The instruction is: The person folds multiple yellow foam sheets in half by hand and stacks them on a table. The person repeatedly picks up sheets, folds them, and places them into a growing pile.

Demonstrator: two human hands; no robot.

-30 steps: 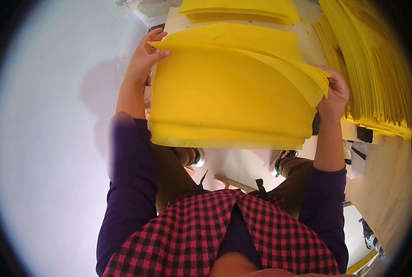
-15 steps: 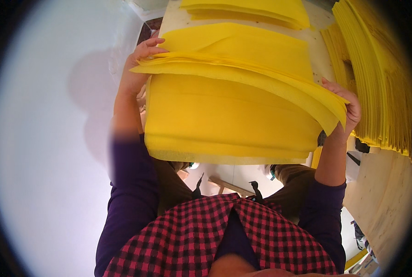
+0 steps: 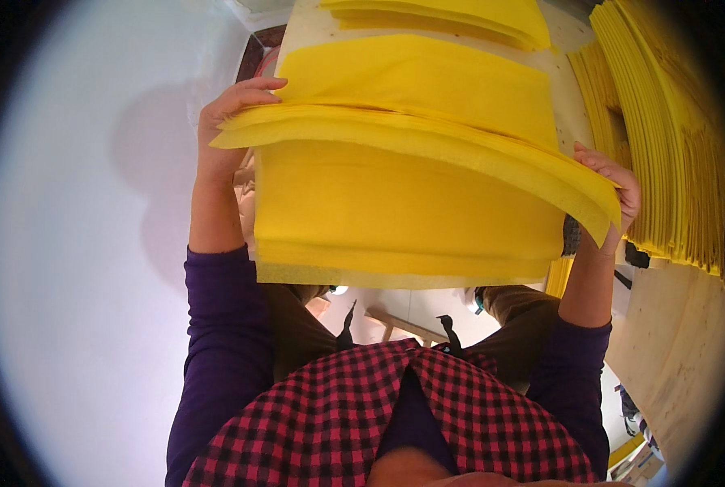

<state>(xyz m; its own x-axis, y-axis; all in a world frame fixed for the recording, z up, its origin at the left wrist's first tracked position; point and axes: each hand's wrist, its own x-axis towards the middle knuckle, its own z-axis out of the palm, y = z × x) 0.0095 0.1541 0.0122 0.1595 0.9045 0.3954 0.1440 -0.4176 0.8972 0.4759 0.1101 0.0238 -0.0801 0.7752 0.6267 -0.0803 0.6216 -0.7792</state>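
Below me, a pale table [image 3: 570, 109] carries yellow sheets: a flat stack [image 3: 411, 215] nearest my body and a thick folded pile [image 3: 662, 154] at right. Raised sheets [image 3: 427, 134] bow across the stack, my left hand [image 3: 226, 107] and right hand [image 3: 627, 193] pinching opposite ends.

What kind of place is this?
Probably a workshop: the left hand and right hand hold yellow sheets, a thick pile of similar sheets sits at the right, and another stack lies ahead on a pale table.
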